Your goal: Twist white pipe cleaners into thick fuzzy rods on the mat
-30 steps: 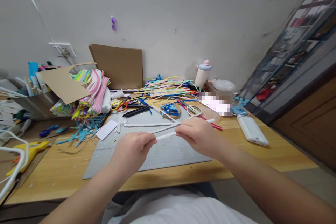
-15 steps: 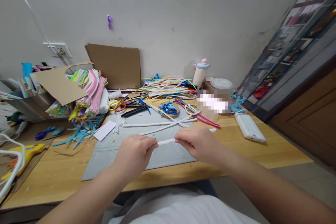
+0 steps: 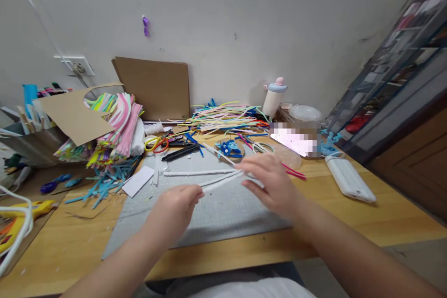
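My left hand [image 3: 178, 209] pinches one end of a white pipe cleaner [image 3: 221, 183] between thumb and fingers, above the grey cutting mat [image 3: 223, 219]. The strip runs up and right to my right hand [image 3: 274, 186]. There the thumb and fingers are parted around its far end; whether they touch it I cannot tell. More white pipe cleaners [image 3: 195, 173] lie on the mat just behind, partly covered by my right hand. A blue flower-like piece [image 3: 228, 147] rests on a small round base beyond them.
Scissors [image 3: 157, 144], a black pen-like tool [image 3: 179, 152] and a white card [image 3: 138, 181] lie left of centre. Coloured pipe cleaners [image 3: 226, 118] pile by the wall. A bottle [image 3: 274, 98] and white power bank [image 3: 349, 179] stand right; a yellow glue gun [image 3: 26, 216] lies far left.
My right hand has loosened its pinch and moved slightly away and right, fingers parting. More of the white pipe cleaner shows between the hands. The view has shifted slightly.
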`<state>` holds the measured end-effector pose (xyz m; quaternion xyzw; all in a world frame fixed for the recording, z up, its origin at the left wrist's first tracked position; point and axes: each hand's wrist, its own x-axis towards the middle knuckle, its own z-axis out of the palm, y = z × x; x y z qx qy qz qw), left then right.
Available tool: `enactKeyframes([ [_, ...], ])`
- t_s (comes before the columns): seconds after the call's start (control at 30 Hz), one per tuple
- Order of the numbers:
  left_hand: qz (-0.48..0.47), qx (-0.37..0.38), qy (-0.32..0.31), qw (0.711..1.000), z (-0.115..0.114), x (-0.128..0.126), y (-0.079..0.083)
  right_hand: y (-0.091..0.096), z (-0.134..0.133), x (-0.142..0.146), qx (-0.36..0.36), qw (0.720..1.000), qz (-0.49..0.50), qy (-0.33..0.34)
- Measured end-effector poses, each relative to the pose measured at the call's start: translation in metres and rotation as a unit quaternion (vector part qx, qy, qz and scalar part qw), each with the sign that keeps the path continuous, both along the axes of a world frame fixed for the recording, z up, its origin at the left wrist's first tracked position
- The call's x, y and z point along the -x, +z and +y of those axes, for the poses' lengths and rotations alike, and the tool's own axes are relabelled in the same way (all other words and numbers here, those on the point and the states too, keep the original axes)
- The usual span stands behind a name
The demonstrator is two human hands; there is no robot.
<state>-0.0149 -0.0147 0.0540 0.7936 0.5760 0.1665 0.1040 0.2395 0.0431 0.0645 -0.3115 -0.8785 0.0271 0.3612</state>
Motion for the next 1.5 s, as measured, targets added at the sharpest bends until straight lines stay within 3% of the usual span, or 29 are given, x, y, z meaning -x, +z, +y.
enactKeyframes([
  [0.07, -0.055, 0.019, 0.066, 0.996, 0.006, 0.008, 0.01, 0.001, 0.016, -0.006, -0.059, 0.984, 0.147, -0.087],
  [0.13, -0.111, 0.045, 0.129, 0.984, 0.011, 0.015, 0.017, -0.005, 0.037, -0.007, -0.054, 0.955, 0.236, -0.173],
  [0.17, -0.137, 0.058, 0.154, 0.977, 0.013, 0.018, 0.02, -0.012, 0.048, -0.006, -0.019, 0.961, 0.203, -0.188],
  [0.23, -0.182, 0.084, 0.188, 0.962, 0.016, 0.022, 0.02, -0.028, 0.067, 0.003, 0.078, 0.982, 0.006, -0.171],
  [0.27, -0.2, 0.093, 0.196, 0.955, 0.018, 0.023, 0.018, -0.037, 0.074, 0.009, 0.095, 0.982, -0.033, -0.162],
  [0.37, -0.245, 0.123, 0.205, 0.94, 0.02, 0.023, 0.01, -0.058, 0.082, 0.029, 0.099, 0.979, -0.079, -0.16],
  [0.5, -0.307, 0.177, 0.207, 0.912, 0.023, 0.024, 0.0, -0.069, 0.078, 0.042, 0.091, 0.978, -0.098, -0.159],
  [0.63, -0.404, 0.229, 0.218, 0.859, 0.029, 0.028, -0.008, -0.063, 0.081, 0.033, 0.098, 0.976, -0.079, -0.177],
  [0.77, -0.524, 0.264, 0.219, 0.78, 0.033, 0.033, -0.013, -0.037, 0.075, 0.011, 0.094, 0.982, 0.005, -0.164],
  [0.9, -0.589, 0.324, 0.168, 0.721, 0.028, 0.032, -0.009, -0.008, 0.047, -0.006, 0.099, 0.992, 0.052, -0.064],
  [1.03, -0.617, 0.375, 0.138, 0.678, 0.02, 0.021, -0.001, 0.003, 0.02, -0.009, 0.123, 0.99, 0.032, 0.06],
  [1.2, -0.609, 0.421, 0.115, 0.662, 0.012, 0.005, 0.003, 0.0, 0.013, -0.01, 0.071, 0.995, -0.03, 0.057],
  [1.37, -0.625, 0.402, 0.098, 0.662, 0.009, -0.012, -0.001, -0.003, 0.004, 0.005, 0.079, 0.993, -0.083, 0.014],
  [1.5, -0.633, 0.399, 0.1, 0.656, 0.011, -0.027, -0.002, -0.012, -0.011, 0.033, 0.087, 0.985, -0.12, 0.091],
])
